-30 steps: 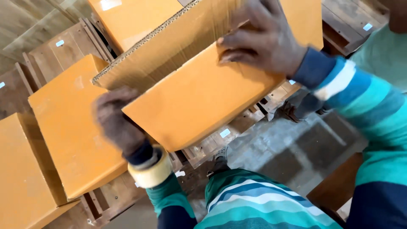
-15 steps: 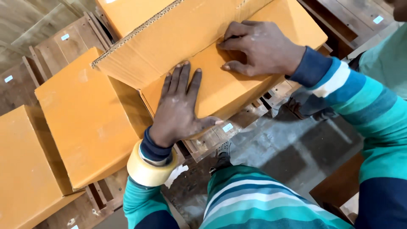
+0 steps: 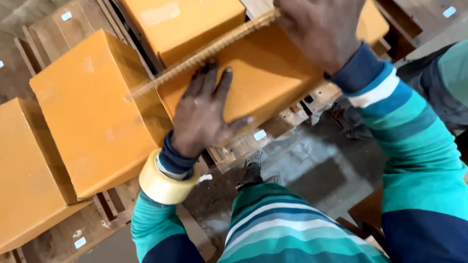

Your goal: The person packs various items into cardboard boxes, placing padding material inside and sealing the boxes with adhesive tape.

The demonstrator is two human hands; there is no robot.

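An orange cardboard box (image 3: 273,73) is held up in front of me over the pallets, its raw corrugated edge running diagonally across the top. My left hand (image 3: 204,114) lies flat with fingers spread against the box's near face. My right hand (image 3: 324,29) grips the upper edge of the same box from above. A roll of clear packing tape (image 3: 163,182) sits around my left wrist like a bracelet. Both sleeves are striped teal and blue.
Closed orange boxes rest on wooden pallets (image 3: 253,146): one at left centre (image 3: 92,112), one at the far left (image 3: 24,175), another behind at the top (image 3: 185,22). Grey concrete floor (image 3: 312,170) and my shoe (image 3: 253,160) show below.
The box has tipped further, so its flap edge now faces me. My right hand shifted from the box's face up to its top edge; my left hand stays flat on it.
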